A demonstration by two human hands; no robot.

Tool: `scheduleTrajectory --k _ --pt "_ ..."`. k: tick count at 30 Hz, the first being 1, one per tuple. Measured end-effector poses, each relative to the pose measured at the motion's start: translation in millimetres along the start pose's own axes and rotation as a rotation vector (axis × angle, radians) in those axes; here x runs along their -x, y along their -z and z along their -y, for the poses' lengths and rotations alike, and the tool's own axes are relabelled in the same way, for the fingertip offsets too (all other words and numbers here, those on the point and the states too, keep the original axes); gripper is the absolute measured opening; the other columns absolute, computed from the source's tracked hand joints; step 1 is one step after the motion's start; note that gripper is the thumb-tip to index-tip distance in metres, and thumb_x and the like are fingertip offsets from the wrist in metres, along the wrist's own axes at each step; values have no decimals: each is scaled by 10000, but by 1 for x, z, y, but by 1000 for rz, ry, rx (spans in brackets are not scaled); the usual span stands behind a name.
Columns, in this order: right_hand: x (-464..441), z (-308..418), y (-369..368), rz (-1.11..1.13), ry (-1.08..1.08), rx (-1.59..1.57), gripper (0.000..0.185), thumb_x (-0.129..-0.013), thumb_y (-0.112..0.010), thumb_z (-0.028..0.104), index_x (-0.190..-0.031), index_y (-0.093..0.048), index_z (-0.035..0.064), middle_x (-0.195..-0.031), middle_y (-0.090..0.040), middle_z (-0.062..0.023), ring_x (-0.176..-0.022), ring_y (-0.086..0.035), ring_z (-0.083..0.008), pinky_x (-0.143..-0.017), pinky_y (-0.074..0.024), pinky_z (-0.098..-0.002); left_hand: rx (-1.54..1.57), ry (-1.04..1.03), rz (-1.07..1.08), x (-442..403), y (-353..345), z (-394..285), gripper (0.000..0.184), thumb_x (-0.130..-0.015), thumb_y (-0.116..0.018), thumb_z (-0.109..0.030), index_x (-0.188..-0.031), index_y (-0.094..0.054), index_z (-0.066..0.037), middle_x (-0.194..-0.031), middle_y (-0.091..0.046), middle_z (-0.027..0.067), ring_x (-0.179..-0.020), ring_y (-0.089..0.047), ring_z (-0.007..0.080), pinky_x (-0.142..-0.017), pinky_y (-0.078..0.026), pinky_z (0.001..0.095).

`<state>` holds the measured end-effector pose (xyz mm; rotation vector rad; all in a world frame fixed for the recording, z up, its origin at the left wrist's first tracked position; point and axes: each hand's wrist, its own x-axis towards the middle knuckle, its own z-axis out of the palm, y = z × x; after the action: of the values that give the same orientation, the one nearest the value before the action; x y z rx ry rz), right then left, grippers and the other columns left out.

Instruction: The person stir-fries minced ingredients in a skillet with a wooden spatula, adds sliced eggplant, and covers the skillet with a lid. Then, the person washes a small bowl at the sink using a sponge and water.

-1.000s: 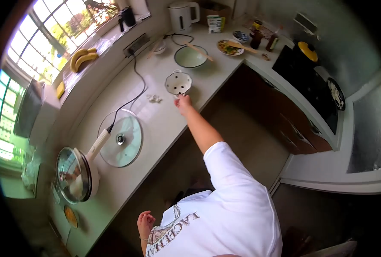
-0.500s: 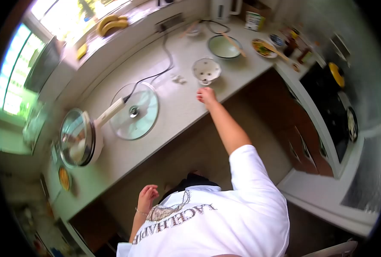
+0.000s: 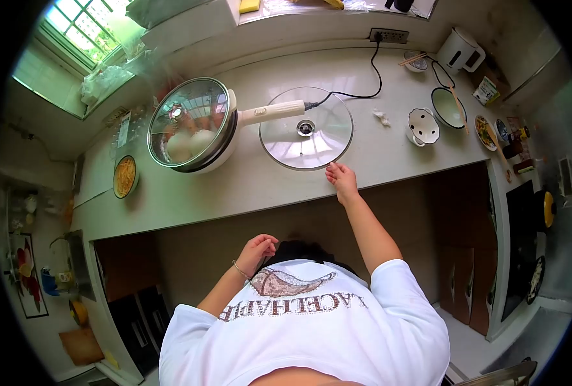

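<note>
My right hand (image 3: 342, 182) is just in front of the near rim of a clear glass lid (image 3: 282, 145), fingers loosely bent, holding nothing visible. Whether a fingertip touches the rim I cannot tell. The lid lies flat on the counter, its knob upward. My left hand (image 3: 258, 249) hangs before my body, below the counter edge, with slightly curled fingers and nothing in it. Left of the lid stands a white electric pot (image 3: 220, 157) under a tilted-looking glass cover (image 3: 189, 106), with pale round food visible inside. Its handle (image 3: 273, 112) reaches over the lid.
A power cord (image 3: 356, 96) runs to the wall socket (image 3: 389, 36). On the right are a white colander (image 3: 422, 127), a green-white bowl (image 3: 449, 108), a plate of food (image 3: 485, 132) and a kettle (image 3: 459, 50). A bowl of yellow shreds (image 3: 125, 177) is at left.
My view has turned left and levelled. My right hand has moved from beside the colander leftward to the glass lid's near rim. The left hand stays before my body.
</note>
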<state>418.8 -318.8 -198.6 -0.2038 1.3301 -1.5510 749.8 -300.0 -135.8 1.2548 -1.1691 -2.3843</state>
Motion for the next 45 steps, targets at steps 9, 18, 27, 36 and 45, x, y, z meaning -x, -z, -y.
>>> scheduleTrajectory --k 9,18,27,36,45 --pt "1 -3 -36 -310 15 -108 136 -870 -544 100 -904 -538 -32 -837 -611 -87 -711 -603 -141 -630 -512 -246 -21 2 1 -28 33 -21 160 -928 -457 -142 -997 -571 -54 -776 -574 -15 -722 -553 50 -707 -477 208" --pt "84 2 -29 -407 -32 -95 130 -830 -498 109 -861 -558 -2 -783 -638 -117 -653 -597 -171 -603 -490 -259 698 90 286 -142 -30 -23 372 -931 -451 -215 -1288 -377 -140 -1198 -509 130 -1125 -485 254 -924 -411 383" --pt "141 -6 -26 -416 -55 -91 128 -798 -525 130 -826 -574 15 -734 -648 -115 -601 -595 -161 -560 -464 -251 891 147 374 -200 -65 -15 373 -956 -382 -356 -1298 -395 -208 -1269 -460 130 -1196 -429 289 -1004 -342 388" --pt "237 1 -5 -403 -69 -307 138 -828 -456 70 -896 -563 17 -764 -650 -116 -654 -603 -165 -591 -472 -263 677 -34 516 -163 -121 -16 486 -979 -266 -402 -1199 -478 -25 -1050 -570 54 -982 -521 158 -886 -404 286" --pt "304 41 49 -369 260 -455 181 -862 -448 99 -985 -555 20 -834 -651 -111 -709 -615 -164 -648 -490 -270 401 -91 734 -138 -257 -36 437 -956 -266 -461 -863 -480 -91 -629 -455 18 -520 -351 125 -476 -295 252"
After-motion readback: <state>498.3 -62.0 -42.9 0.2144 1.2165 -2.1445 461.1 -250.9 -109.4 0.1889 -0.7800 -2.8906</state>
